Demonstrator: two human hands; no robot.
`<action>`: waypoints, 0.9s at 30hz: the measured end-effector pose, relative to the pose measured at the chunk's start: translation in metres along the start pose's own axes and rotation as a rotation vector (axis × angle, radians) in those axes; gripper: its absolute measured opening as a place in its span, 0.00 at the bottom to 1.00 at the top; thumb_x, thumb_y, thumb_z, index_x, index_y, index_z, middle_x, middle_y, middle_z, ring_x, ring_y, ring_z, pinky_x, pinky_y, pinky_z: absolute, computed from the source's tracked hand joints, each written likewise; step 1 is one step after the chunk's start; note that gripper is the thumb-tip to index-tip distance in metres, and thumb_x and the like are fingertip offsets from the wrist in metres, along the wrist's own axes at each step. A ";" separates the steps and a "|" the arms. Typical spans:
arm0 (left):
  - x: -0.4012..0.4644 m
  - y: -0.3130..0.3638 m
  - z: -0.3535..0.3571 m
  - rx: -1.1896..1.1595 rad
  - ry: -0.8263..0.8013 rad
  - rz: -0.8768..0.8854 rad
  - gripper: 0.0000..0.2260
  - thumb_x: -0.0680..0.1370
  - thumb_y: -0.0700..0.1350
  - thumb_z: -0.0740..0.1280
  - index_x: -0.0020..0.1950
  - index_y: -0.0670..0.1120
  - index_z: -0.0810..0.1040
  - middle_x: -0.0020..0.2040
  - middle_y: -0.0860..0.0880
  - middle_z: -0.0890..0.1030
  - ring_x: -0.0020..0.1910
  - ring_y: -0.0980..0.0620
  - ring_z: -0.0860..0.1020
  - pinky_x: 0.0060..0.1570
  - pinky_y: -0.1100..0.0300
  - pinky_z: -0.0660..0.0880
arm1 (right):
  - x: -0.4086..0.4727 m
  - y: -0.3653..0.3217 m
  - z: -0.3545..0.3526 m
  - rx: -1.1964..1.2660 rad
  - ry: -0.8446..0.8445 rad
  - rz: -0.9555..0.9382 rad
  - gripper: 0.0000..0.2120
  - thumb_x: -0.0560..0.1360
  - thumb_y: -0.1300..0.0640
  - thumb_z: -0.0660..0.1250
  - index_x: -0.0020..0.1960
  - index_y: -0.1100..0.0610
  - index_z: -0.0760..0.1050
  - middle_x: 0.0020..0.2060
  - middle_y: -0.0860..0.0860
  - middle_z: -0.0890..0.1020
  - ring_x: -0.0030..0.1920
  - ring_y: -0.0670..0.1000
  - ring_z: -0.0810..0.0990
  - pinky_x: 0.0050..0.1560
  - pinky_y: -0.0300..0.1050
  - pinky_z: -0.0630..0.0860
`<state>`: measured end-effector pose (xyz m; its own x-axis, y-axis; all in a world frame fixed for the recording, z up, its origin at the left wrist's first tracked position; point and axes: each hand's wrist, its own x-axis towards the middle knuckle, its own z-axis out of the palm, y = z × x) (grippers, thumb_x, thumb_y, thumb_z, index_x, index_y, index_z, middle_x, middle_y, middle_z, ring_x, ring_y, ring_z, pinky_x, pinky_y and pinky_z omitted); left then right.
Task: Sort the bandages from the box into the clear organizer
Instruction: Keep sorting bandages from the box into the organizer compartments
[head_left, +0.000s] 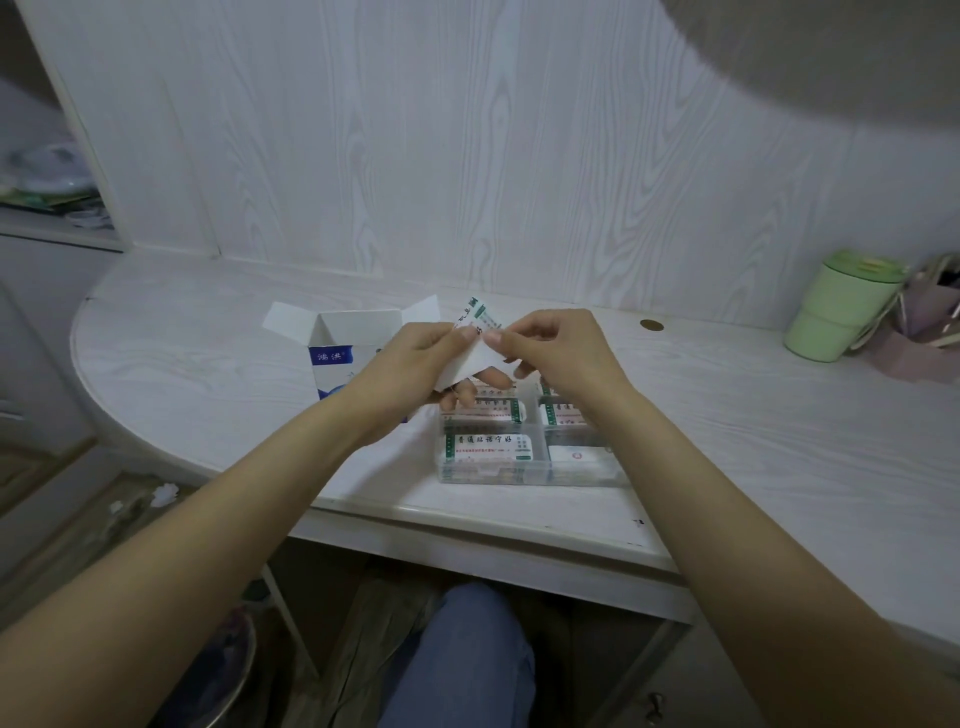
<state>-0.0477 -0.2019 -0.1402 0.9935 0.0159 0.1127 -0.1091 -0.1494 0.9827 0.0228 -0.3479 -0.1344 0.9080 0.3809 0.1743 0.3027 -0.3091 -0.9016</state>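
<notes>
An open white and blue bandage box (340, 349) stands on the desk, its flaps spread. A clear organizer (535, 467) lies in front of it to the right, with wrapped bandages in several compartments. Above the organizer's far end, my left hand (410, 371) and my right hand (558, 353) both pinch a small stack of white wrapped bandages (475, 345) with green print. The hands hide the far compartments.
A green lidded cup (839, 306) stands at the far right of the white desk (208, 364), beside a pinkish holder (930, 322). A small brass disc (651, 325) sits on the desk near the wall. My knee in jeans (467, 654) is under the desk edge.
</notes>
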 end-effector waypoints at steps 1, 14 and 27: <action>0.000 -0.001 -0.001 0.009 0.015 -0.008 0.13 0.83 0.46 0.55 0.52 0.39 0.76 0.30 0.51 0.80 0.24 0.58 0.75 0.24 0.68 0.69 | 0.000 0.001 0.000 -0.017 -0.018 0.009 0.08 0.71 0.52 0.73 0.41 0.57 0.82 0.35 0.51 0.83 0.29 0.43 0.78 0.28 0.31 0.68; 0.005 -0.018 -0.023 0.338 0.421 0.109 0.13 0.83 0.50 0.53 0.51 0.45 0.74 0.38 0.46 0.82 0.23 0.54 0.77 0.23 0.66 0.70 | 0.017 0.016 -0.005 0.326 0.045 0.043 0.05 0.74 0.63 0.69 0.43 0.66 0.80 0.38 0.56 0.82 0.39 0.49 0.84 0.48 0.37 0.80; 0.011 -0.021 -0.018 0.436 0.399 0.115 0.14 0.83 0.50 0.52 0.51 0.44 0.74 0.37 0.48 0.83 0.22 0.55 0.76 0.23 0.65 0.71 | 0.039 0.029 0.026 -0.630 -0.065 -0.132 0.06 0.75 0.68 0.66 0.48 0.63 0.80 0.41 0.53 0.79 0.43 0.50 0.76 0.45 0.41 0.75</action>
<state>-0.0350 -0.1804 -0.1574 0.8779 0.3327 0.3444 -0.1081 -0.5629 0.8194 0.0597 -0.3194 -0.1643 0.8382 0.4963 0.2259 0.5404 -0.7009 -0.4655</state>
